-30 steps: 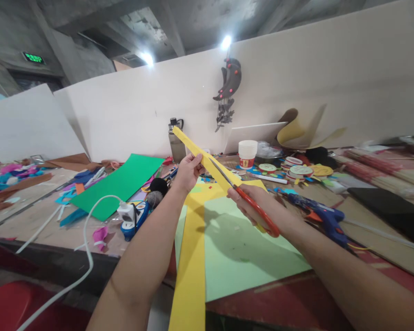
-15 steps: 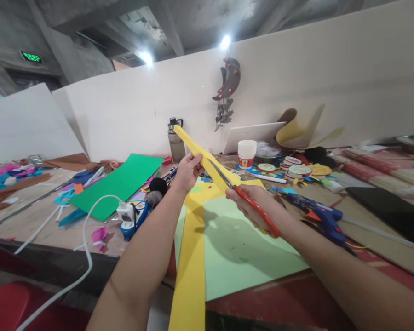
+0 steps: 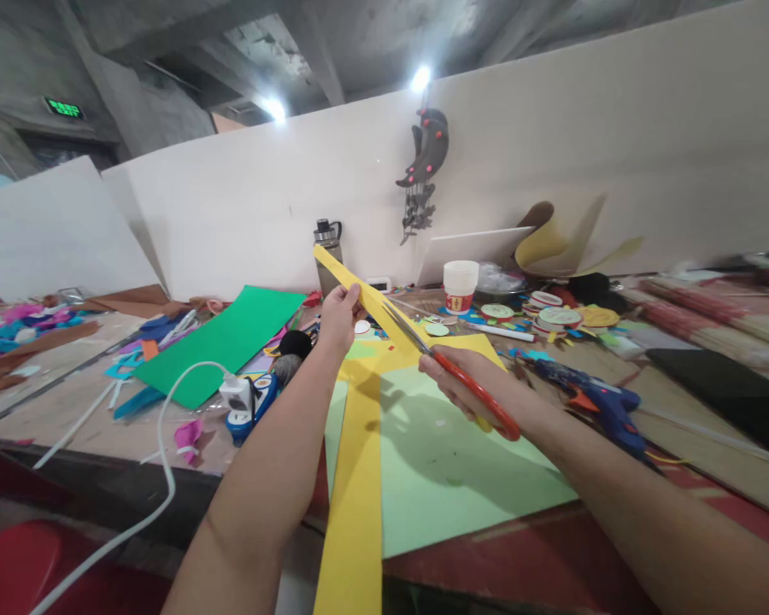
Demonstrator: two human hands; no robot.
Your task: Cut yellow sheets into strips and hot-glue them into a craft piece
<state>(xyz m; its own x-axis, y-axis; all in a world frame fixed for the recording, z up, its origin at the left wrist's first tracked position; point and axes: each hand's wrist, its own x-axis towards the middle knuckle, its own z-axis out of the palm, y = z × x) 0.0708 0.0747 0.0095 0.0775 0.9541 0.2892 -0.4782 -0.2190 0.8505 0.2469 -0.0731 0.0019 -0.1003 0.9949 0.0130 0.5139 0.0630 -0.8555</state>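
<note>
My left hand (image 3: 339, 314) pinches a long yellow paper strip (image 3: 349, 278) and holds it up above the table, slanting from upper left to lower right. My right hand (image 3: 461, 384) grips red-handled scissors (image 3: 452, 376), whose blades meet the strip's lower end near the middle. Below them a larger yellow sheet (image 3: 354, 478) lies on a light green sheet (image 3: 449, 461) and hangs over the table's front edge.
A dark green sheet (image 3: 224, 342), a power strip with white cable (image 3: 240, 397), a blue glue gun (image 3: 589, 397), a water bottle (image 3: 328, 256), a paper cup (image 3: 460, 286), tape rolls (image 3: 554, 316) and paper scraps clutter the table. A white board stands behind.
My left hand has drawn the strip slightly left and lower; the scissors follow along it. The view shifted a little.
</note>
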